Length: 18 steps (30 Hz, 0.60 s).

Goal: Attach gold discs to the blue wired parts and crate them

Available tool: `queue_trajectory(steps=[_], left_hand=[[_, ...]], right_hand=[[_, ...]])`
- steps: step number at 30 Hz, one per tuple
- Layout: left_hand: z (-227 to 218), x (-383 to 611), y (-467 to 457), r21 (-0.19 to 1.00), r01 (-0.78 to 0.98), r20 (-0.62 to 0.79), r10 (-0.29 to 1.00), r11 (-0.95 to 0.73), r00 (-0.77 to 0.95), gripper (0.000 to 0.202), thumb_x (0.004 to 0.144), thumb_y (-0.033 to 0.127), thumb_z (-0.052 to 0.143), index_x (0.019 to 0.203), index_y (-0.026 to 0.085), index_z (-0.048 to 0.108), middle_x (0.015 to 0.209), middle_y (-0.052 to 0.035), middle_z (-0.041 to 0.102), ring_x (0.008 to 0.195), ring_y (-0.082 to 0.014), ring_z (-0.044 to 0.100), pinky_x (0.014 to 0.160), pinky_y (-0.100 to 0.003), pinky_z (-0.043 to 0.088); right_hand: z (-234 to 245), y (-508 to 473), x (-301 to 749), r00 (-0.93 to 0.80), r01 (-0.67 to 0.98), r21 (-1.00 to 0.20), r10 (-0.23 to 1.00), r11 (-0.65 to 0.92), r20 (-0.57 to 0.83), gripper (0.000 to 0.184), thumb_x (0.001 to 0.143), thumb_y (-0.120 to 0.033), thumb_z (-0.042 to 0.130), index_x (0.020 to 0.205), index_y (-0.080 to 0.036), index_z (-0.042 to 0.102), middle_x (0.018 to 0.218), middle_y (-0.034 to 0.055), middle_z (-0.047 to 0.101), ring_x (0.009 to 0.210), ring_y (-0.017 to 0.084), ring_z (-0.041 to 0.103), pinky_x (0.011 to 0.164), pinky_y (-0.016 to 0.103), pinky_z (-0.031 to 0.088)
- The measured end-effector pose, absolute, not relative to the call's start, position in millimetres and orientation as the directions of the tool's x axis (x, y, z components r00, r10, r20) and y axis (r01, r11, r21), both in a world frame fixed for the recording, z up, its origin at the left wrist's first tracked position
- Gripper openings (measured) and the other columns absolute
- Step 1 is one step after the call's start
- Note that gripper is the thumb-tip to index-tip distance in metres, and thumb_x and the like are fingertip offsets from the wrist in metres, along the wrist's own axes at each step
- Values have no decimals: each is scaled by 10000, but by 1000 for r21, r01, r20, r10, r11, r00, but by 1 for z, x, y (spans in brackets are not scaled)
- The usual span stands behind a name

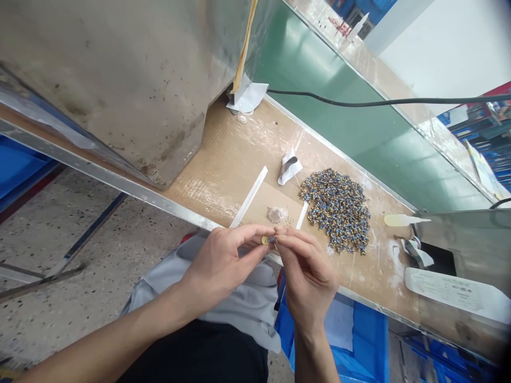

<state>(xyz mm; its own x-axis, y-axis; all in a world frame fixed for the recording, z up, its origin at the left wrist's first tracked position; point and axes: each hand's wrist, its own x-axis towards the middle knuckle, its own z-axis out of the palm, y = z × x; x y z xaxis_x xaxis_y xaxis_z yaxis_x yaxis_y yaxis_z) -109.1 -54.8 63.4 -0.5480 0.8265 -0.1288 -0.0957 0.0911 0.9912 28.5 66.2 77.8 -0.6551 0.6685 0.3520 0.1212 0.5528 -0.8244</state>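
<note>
My left hand (pixel 219 263) and my right hand (pixel 309 268) meet at the front edge of the bench, thumbs and fingers pinched together. Between their fingertips is a small blue-and-yellow part (pixel 268 240). It is too small and too much covered to name its kind. Both hands appear to touch it. To the right of my right hand lies a heap of small blue-and-gold metal parts (pixel 337 210). Just beyond my fingertips a small clear plastic dish (pixel 277 214) sits on the bench, with tiny bits scattered beside it.
White tape strips (pixel 249 197) mark the brown bench top (pixel 223 181). Crumpled white paper (pixel 289 167) lies behind the dish. At right are a dropper bottle (pixel 399 219) and a large white bottle (pixel 455 292). A metal housing (pixel 120 80) stands left; a blue bin (pixel 359 340) is below.
</note>
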Motion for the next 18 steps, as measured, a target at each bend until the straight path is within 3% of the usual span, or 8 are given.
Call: queue_trajectory(steps=[7, 14, 18], left_hand=[[64, -108, -56, 994, -51, -110, 822, 99, -559, 270, 1039, 243, 768, 1287, 287, 866, 1151, 3, 923, 1006, -225, 900, 954, -306, 732], [71, -108, -58, 991, 41, -81, 825, 125, -560, 296, 1037, 232, 742, 1303, 299, 855, 1213, 7, 914, 1036, -224, 896, 891, -282, 724], [77, -110, -59, 990, 20, -106, 830, 140, -548, 282, 1045, 228, 717, 1302, 289, 813, 1152, 17, 921, 1064, -216, 889, 840, -257, 694]], right_hand=[[82, 65, 29, -675, 107, -772, 616, 626, 406, 282, 1028, -48, 770, 1139, -287, 871, 1187, 36, 857, 1115, 214, 842, 1016, 353, 700], [84, 64, 32, -693, 72, -683, 529, 726, 489, 380, 1011, 15, 756, 1216, -288, 860, 1233, 40, 847, 1138, 217, 835, 1036, 375, 701], [84, 63, 33, -701, 70, -641, 495, 764, 513, 371, 1013, 11, 759, 1217, -284, 855, 1236, 41, 847, 1138, 222, 837, 1039, 392, 708]])
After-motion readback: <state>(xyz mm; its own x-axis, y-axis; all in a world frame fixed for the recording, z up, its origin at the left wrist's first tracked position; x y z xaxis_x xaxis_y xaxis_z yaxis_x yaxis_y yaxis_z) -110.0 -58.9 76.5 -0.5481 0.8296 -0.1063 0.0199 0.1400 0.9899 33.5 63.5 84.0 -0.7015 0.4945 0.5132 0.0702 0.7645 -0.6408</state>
